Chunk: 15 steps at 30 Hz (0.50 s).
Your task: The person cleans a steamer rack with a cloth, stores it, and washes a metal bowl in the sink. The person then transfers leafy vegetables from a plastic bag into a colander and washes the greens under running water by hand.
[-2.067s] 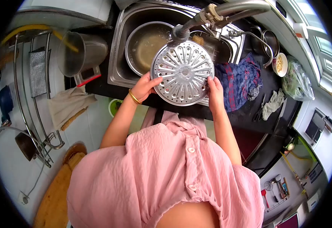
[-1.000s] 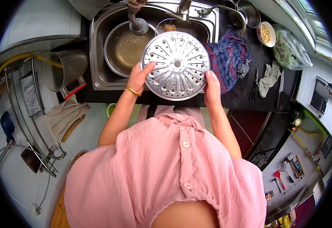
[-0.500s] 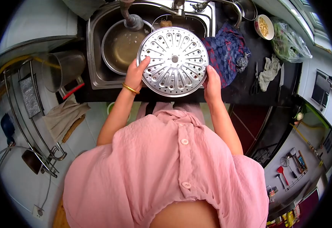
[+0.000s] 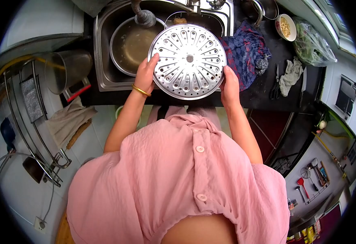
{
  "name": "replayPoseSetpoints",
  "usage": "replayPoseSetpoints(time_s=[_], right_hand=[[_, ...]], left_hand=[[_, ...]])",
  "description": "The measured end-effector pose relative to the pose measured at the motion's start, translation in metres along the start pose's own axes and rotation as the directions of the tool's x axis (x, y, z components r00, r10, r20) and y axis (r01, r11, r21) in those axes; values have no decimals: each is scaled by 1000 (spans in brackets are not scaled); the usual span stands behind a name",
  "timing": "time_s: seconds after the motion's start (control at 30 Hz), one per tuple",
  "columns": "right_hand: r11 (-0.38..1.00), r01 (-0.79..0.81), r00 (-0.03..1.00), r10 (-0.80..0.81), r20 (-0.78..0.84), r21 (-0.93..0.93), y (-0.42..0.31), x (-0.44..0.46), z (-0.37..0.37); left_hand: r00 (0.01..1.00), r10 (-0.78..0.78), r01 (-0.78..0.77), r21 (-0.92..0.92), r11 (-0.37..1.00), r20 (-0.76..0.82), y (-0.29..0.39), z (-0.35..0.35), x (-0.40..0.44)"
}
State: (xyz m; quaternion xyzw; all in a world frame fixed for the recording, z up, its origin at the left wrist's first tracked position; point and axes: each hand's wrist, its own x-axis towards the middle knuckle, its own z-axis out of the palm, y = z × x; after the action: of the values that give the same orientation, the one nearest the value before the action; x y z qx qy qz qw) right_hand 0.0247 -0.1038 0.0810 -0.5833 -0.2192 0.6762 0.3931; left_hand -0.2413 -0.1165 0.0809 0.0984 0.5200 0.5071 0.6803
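A round, shiny metal steamer rack [image 4: 189, 77] with rings of holes is held up in front of the sink, its face toward me. My left hand [image 4: 146, 75] grips its left rim, thumb on top and the other fingers hidden underneath. On the opposite rim, my right hand [image 4: 230, 87] is closed, its fingers mostly out of sight behind the edge. Behind the rack, the steel sink [image 4: 104, 77] contains a large metal basin [image 4: 135, 53] with cloudy water. A blue and red cloth [image 4: 247, 53] lies just right of the rack.
Scissors [image 4: 275, 83], a pale rag [image 4: 290, 75] and a knife [image 4: 303, 81] lie on the dark counter at right. Beyond them are a bowl of nuts or beans [image 4: 285, 27] and a plastic bag of greens [image 4: 312, 44]. A clear container [image 4: 72, 69] stands at left.
The view has shifted slightly. The steamer rack, still between both hands, appears a little higher and farther right, and its glare has changed. Both hands keep their hold.
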Motion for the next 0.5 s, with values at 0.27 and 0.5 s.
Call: replayPoseSetpoints(time_s=[0.27,0.5], right_hand=[[1000,-7,1000,7,-11,-13,-3,-1,-1],[1000,17,1000,-18,-26,-19,-5,0,2]], left_hand=[[1000,5,-5,-50,999,13,0,3,-1],[1000,30,-30,-56,998,2,3,12,1]])
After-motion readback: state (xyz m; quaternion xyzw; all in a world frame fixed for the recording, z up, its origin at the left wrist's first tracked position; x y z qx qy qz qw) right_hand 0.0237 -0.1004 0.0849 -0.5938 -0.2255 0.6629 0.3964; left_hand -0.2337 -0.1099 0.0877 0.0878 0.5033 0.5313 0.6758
